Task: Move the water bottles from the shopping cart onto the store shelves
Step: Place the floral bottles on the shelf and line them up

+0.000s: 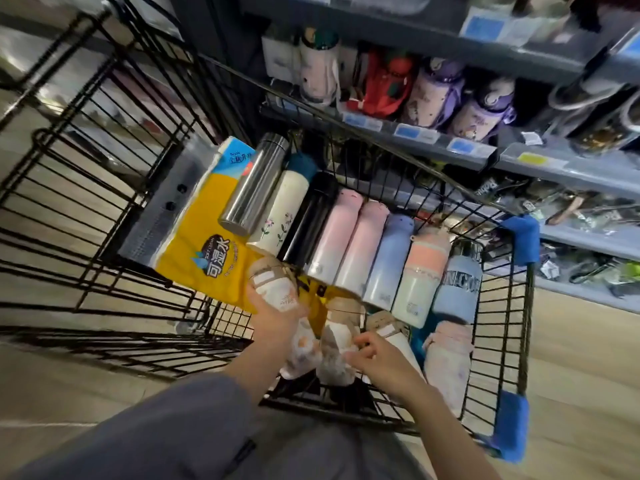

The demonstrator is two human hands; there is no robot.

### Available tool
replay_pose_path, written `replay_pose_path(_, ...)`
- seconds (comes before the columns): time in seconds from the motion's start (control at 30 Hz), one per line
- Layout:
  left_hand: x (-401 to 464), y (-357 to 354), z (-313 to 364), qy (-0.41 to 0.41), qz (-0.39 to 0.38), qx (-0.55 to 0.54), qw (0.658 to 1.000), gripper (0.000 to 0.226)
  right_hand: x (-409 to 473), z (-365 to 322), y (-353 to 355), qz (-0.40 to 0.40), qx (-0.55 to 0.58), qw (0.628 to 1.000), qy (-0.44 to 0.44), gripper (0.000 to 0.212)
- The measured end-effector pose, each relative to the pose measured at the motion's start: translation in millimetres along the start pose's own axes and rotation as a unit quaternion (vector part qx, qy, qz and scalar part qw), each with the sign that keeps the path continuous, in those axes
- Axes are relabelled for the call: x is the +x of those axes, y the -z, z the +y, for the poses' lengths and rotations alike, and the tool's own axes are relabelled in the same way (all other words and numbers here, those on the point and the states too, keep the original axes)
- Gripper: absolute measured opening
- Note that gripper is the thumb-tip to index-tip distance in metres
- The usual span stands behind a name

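Observation:
Several water bottles lie side by side in the black wire shopping cart [498, 341]: a steel one [252, 183], a white flowered one [280, 216], a black one [308, 220], two pink ones [341, 233], a blue one [388, 258] and others. My left hand [273, 313] grips a white bottle with a beige lid [272, 284], raised a little above the rest. My right hand [377, 358] touches another beige-lidded white bottle [337, 341] near the cart's near end, fingers curled on it.
A yellow tissue pack [204, 233] lies in the cart left of the bottles. Grey store shelves [519, 157] on the right hold purple, red and white bottles [436, 88]. Blue corner pads [512, 427] mark the cart's right side. Wood-look floor surrounds it.

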State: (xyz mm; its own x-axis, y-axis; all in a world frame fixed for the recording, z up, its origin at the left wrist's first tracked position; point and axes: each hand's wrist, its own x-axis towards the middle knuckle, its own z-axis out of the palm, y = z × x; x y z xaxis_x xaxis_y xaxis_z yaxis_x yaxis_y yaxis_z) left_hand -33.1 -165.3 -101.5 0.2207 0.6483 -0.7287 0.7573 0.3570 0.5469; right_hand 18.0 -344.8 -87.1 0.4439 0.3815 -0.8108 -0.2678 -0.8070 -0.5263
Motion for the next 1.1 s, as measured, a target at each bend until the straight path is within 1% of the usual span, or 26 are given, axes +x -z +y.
replay_pose_path(0.1,-5.9,23.9,2.2,-0.048,-0.052,-0.092,0.993,0.113,-2.3,-6.3,-0.6,0.025,0.007,1.0,0.005,0.044)
replay_pose_path(0.17,-16.7,41.7,5.8,-0.097,-0.068,-0.111,0.987,0.11,0.8,-9.9,-3.1,0.05,-0.001,0.999,0.006,0.049)
replay_pose_path(0.23,-28.1,58.6,9.4,-0.16,-0.074,-0.092,0.98,0.107,8.9,-14.7,-8.7,0.098,-0.025,0.995,0.005,0.052)
replay_pose_path(0.3,-37.1,75.4,11.4,-0.229,-0.07,-0.046,0.97,0.107,21.0,-16.2,-17.7,0.146,-0.057,0.988,-0.004,0.058)
replay_pose_path(0.37,-43.8,90.0,12.2,-0.281,-0.078,-0.001,0.957,0.113,29.7,-19.5,-26.2,0.153,-0.073,0.985,-0.029,0.069)
replay_pose_path(0.43,-46.7,98.8,12.3,-0.317,-0.088,0.031,0.944,0.116,38.9,-22.4,-34.9,0.141,-0.096,0.984,-0.049,0.079)
replay_pose_path(0.47,-46.0,100.8,12.3,-0.328,-0.087,0.041,0.94,0.116,43.7,-24.6,-39.3,0.134,-0.117,0.982,-0.065,0.09)
replay_pose_path(0.53,-44.2,101.3,12.7,-0.333,-0.087,0.039,0.938,0.115,53.1,-29.2,-48.7,0.125,-0.171,0.972,-0.099,0.114)
replay_pose_path(0.6,-41.7,101.8,11.2,-0.329,-0.09,0.018,0.94,0.114,58.1,-32.9,-58.9,0.124,-0.179,0.968,-0.127,0.125)
replay_pose_path(0.73,-33.8,104.6,8.2,-0.315,-0.076,-0.004,0.946,0.115,68.4,-33.6,-73.2,0.162,-0.188,0.959,-0.138,0.122)
replay_pose_path(0.8,-31.4,104.5,8.2,-0.311,-0.065,-0.007,0.948,0.113,72.2,-32.5,-74.4,0.185,-0.159,0.958,-0.148,0.12)
replay_pose_path(0.87,-29.2,104.2,9.2,-0.306,-0.053,-0.004,0.951,0.111,77.2,-31.4,-70.9,0.205,-0.13,0.961,-0.133,0.115)
replay_pose_path(0.93,-28.2,104.2,8.6,-0.305,-0.052,0.001,0.951,0.113,78.4,-31.1,-67.1,0.184,-0.13,0.968,-0.108,0.108)
replay_pose_path(0.97,-28.3,104.1,8.0,-0.306,-0.056,0.004,0.95,0.114,79.5,-28.2,-65.1,0.172,-0.114,0.974,-0.098,0.112)
replay_pose_path(1.03,-29.0,103.3,6.1,-0.316,-0.064,0.018,0.946,0.117,80.7,-23.3,-59.3,0.161,-0.058,0.983,-0.066,0.132)
replay_pose_path(1.07,-29.3,103.0,5.6,-0.324,-0.067,0.029,0.943,0.119,82.3,-20.1,-55.7,0.158,-0.044,0.985,-0.051,0.135)
replay_pose_path(1.1,-29.6,102.7,5.5,-0.332,-0.07,0.039,0.94,0.119,80.3,-21.6,-52.6,0.144,-0.054,0.987,-0.04,0.135)
